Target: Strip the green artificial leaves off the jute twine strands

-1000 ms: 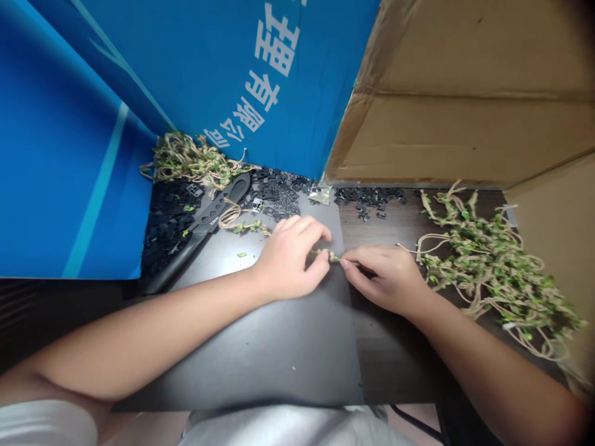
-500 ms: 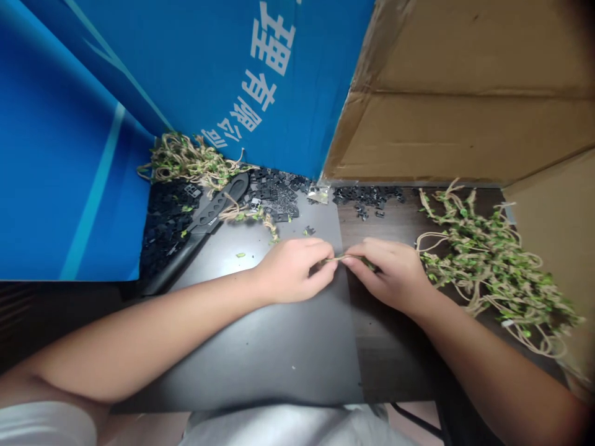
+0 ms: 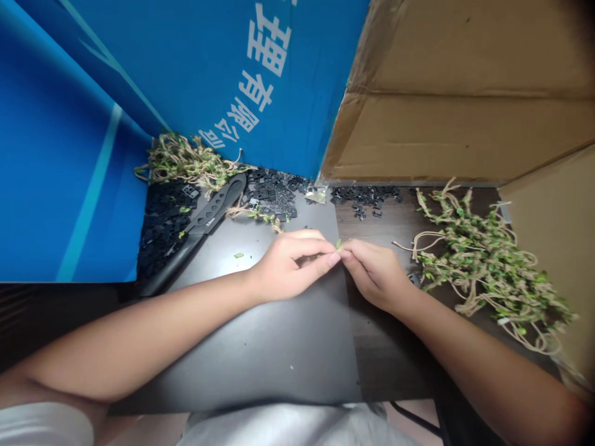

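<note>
My left hand (image 3: 300, 260) pinches with thumb and fingertips at the middle of the table. Right against it, my right hand (image 3: 374, 272) is closed, its fingers curled, fingertips meeting the left ones. Between them pokes out a small green leaf (image 3: 339, 245) of a leafy twine; most of that strand is hidden by the fingers. To the right of my right hand spreads a tangled pile of leafy twine (image 3: 493, 260), beige cord with green leaves. Another leafy twine (image 3: 258, 215) lies beyond my left hand.
A second twine heap (image 3: 186, 161) sits at the back left against a blue printed panel (image 3: 195, 74). A black-handled tool (image 3: 214, 210) slants over black plastic bits (image 3: 162, 214). Cardboard (image 3: 441, 136) walls the back right. A loose leaf (image 3: 238, 255) lies on the grey sheet (image 3: 279, 347).
My fingertips have come together, covering the strand that showed between them. A leaf now sticks up there. The right hand's fingers have curled in more.
</note>
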Action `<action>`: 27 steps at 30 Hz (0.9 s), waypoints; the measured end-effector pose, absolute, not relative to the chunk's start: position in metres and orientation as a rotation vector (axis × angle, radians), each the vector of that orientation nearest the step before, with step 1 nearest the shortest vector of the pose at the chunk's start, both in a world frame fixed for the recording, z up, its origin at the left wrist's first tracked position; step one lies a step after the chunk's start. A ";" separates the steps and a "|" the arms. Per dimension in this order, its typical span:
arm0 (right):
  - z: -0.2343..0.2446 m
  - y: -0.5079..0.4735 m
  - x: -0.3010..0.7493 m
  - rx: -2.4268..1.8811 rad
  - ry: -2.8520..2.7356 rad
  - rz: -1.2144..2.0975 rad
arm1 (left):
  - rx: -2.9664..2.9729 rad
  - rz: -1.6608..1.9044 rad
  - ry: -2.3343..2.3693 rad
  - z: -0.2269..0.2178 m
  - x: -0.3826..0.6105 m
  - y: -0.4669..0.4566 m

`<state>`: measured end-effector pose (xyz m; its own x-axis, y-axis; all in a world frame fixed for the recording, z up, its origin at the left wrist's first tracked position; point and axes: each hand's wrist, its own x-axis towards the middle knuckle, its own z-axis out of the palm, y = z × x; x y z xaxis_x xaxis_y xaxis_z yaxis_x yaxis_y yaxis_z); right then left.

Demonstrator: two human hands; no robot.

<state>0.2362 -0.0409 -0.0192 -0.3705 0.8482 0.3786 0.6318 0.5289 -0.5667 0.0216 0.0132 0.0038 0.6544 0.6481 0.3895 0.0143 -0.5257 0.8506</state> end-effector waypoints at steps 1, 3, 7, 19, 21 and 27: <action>-0.020 -0.041 0.235 -1.220 -2.147 0.416 | 1.973 0.896 0.522 0.003 0.022 0.014; -0.022 -0.042 0.234 -1.271 -2.188 0.356 | 1.987 0.918 0.526 0.002 0.023 0.015; -0.022 -0.043 0.234 -1.314 -2.237 0.220 | 2.082 0.962 0.556 -0.003 0.024 0.015; -0.016 -0.044 0.236 -1.306 -2.345 -0.055 | 2.313 0.780 0.695 -0.008 0.022 0.009; -0.016 -0.043 0.237 -1.298 -2.360 -0.052 | 2.326 0.762 0.702 -0.007 0.022 0.009; -0.016 -0.043 0.239 -1.285 -2.365 0.027 | 2.358 0.732 0.704 -0.009 0.022 0.009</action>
